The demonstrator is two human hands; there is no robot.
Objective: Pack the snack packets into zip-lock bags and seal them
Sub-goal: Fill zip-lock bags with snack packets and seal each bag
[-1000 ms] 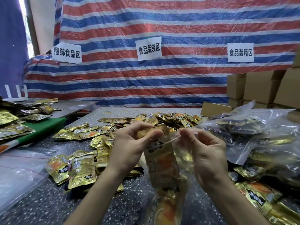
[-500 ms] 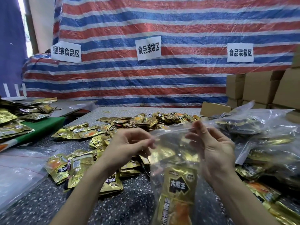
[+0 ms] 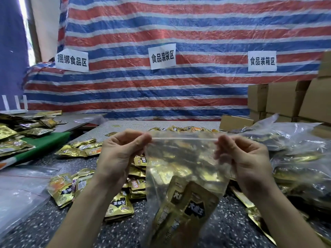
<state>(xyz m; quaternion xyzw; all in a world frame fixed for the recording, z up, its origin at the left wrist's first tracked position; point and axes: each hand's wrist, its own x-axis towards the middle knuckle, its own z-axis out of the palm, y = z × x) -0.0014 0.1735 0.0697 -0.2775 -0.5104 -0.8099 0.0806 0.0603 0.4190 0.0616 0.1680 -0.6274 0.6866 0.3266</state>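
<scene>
Single view: wide-angle camera worn on the head, facing forward and tilted down across the speckled table (image 3: 231,230). The zip-lock bag (image 3: 184,158) hangs at frame centre, close to the lens, pinched at its top corners by the left hand (image 3: 118,154) and right hand (image 3: 250,158). Forearms enter from the bottom edge, below the bag. Well behind the bag, the striped tarp (image 3: 179,29) faces the camera squarely and fills the upper half. Right of the bag, cardboard boxes (image 3: 286,99) sit at the frame edge.
</scene>
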